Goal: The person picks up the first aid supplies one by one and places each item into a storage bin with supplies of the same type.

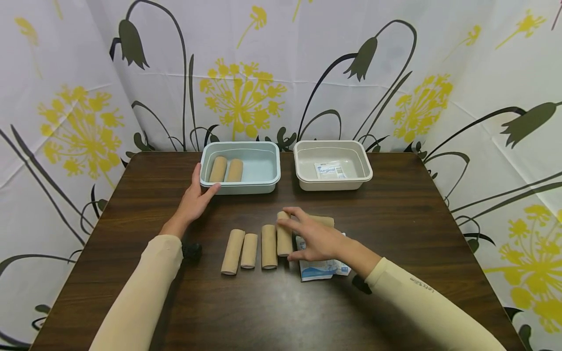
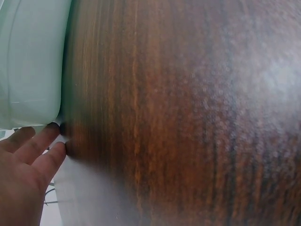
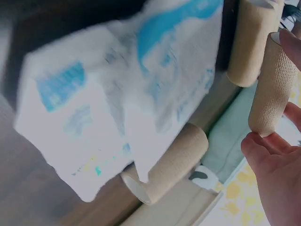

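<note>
My right hand (image 1: 316,236) pinches a tan bandage roll (image 1: 284,239) between thumb and fingers, at its two ends in the right wrist view. Left of it, three more tan rolls (image 1: 269,247) lie side by side on the table. Another roll (image 1: 322,221) lies behind white-and-blue packets (image 1: 318,271), partly covered by my right hand. My left hand (image 1: 191,202) touches the front left corner of a pale blue tub (image 1: 259,188), its thumb at the rim and fingers extended along the side. Inside that tub are two tan rolls (image 1: 235,170).
To the right of the blue tub stands an off-white tub (image 1: 333,185) holding a packet (image 1: 329,170) marked "Surgical". Both tubs sit near the back edge of the dark wooden table (image 1: 246,312). A flowered curtain (image 1: 272,44) hangs behind.
</note>
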A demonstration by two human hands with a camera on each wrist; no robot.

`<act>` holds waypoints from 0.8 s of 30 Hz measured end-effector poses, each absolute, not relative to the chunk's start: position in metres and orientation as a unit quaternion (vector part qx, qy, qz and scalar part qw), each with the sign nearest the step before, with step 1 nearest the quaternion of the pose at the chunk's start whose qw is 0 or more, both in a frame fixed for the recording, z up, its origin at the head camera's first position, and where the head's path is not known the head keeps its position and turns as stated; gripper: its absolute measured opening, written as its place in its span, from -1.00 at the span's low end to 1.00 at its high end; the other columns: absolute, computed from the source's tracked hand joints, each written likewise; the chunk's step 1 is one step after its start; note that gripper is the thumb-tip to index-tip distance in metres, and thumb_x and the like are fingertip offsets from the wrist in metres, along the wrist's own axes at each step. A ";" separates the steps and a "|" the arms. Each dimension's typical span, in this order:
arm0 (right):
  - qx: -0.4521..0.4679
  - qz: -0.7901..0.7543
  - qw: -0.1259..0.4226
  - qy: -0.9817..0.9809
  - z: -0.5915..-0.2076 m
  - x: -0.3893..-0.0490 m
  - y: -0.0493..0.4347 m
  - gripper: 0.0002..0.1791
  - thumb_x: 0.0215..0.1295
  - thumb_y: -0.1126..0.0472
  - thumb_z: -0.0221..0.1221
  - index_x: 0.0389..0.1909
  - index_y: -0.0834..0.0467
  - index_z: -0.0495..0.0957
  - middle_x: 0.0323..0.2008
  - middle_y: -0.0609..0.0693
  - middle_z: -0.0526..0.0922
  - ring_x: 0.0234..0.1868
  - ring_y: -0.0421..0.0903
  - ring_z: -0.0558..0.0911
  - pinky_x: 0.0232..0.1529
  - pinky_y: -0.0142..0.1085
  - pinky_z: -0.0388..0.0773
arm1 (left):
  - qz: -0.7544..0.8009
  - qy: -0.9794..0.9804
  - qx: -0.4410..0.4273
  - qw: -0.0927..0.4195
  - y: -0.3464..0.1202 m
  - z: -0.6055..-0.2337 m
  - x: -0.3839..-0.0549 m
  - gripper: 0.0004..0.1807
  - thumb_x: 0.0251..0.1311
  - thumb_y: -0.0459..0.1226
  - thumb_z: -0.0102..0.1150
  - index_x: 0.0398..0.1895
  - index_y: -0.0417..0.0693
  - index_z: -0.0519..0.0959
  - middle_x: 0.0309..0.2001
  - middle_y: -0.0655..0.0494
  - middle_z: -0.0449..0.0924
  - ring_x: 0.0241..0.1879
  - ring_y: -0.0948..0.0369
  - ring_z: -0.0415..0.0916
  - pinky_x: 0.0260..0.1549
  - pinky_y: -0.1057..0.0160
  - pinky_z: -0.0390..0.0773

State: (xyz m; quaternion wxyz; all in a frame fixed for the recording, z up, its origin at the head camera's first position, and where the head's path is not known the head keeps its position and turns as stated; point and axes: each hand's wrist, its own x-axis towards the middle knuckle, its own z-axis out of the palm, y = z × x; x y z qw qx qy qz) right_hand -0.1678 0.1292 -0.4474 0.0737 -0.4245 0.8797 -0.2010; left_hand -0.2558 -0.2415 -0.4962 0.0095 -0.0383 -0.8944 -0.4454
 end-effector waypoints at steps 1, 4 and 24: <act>-0.425 -0.200 0.069 0.880 -0.445 -0.170 0.129 -0.07 0.07 -0.12 0.43 0.44 0.01 0.25 0.45 0.14 0.05 0.19 -0.03 0.45 0.11 -0.19 0.49 | -0.445 -0.895 -0.038 0.010 -0.242 -0.496 -0.256 0.00 0.37 0.17 -0.01 0.57 0.26 -0.45 0.54 -0.21 -0.16 0.45 -0.24 -0.07 0.29 -0.34 -0.06; -0.425 -0.202 0.050 0.881 -0.439 -0.179 0.127 -0.06 0.07 -0.13 0.43 0.44 0.01 0.25 0.45 0.13 0.06 0.19 -0.04 0.43 0.10 -0.20 0.49 | -0.444 -0.895 -0.038 0.011 -0.242 -0.495 -0.256 0.00 0.37 0.16 -0.01 0.57 0.25 -0.45 0.53 -0.22 -0.15 0.44 -0.24 -0.06 0.29 -0.34 -0.05; -0.338 -0.272 -0.001 0.901 -0.420 -0.253 0.079 -0.07 0.08 -0.11 0.43 0.44 0.05 0.26 0.45 0.14 0.06 0.25 0.09 0.42 0.14 -0.05 0.43 | -0.444 -0.895 -0.042 0.013 -0.243 -0.496 -0.254 -0.01 0.38 0.15 0.00 0.57 0.26 -0.45 0.53 -0.22 -0.13 0.44 -0.24 -0.03 0.28 -0.34 -0.04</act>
